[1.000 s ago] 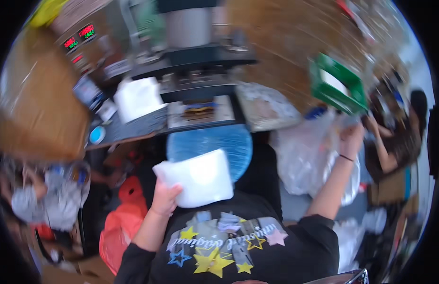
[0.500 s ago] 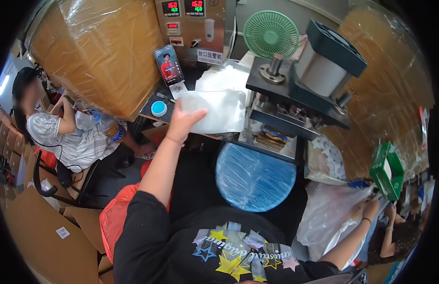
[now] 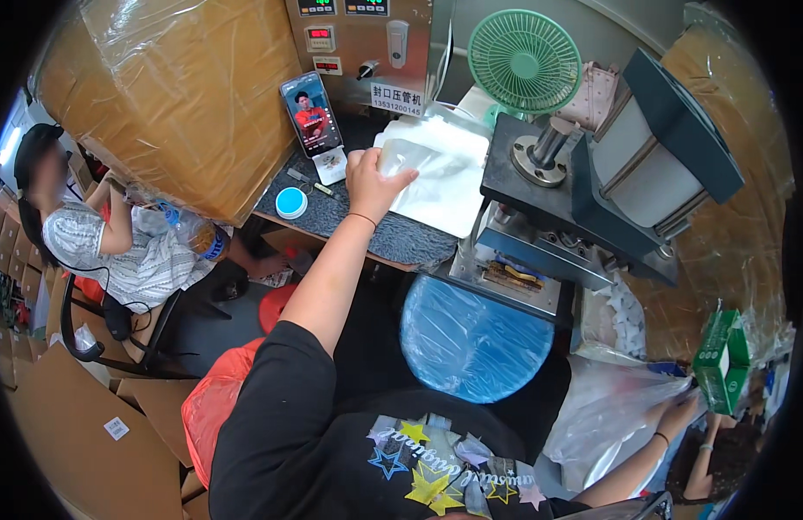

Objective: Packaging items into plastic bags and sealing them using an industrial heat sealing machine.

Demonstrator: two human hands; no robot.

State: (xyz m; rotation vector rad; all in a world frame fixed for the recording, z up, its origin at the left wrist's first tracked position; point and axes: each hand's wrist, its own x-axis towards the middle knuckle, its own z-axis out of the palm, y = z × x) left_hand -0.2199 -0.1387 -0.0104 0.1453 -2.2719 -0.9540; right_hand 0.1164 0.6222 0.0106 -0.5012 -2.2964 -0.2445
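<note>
My left hand (image 3: 373, 184) reaches over the worktop with its fingers closed and thumb pointing right. It grips a translucent white plastic piece (image 3: 404, 157) by its left edge. Under that piece lies a flat white sheet with rounded corners (image 3: 440, 208), resting on the dark grey worktop (image 3: 375, 236). My right hand (image 3: 679, 415) is far off at the lower right, by a clear plastic bag (image 3: 596, 407) and below a green box (image 3: 722, 360). Its fingers are too small and partly hidden to make out.
Right of the sheet stands a press machine (image 3: 583, 191) with a metal plate. Behind are a control box (image 3: 367, 52), a green fan (image 3: 524, 62) and a propped phone (image 3: 312, 115). A blue-lidded jar (image 3: 291, 202) sits left; a blue plastic-covered stool (image 3: 475, 338) stands below. Another person (image 3: 116, 230) sits left.
My left hand has moved up and to the right, bringing the plastic piece farther back over the worktop. The view has shifted slightly. My right hand stays by the bag, a little lower.
</note>
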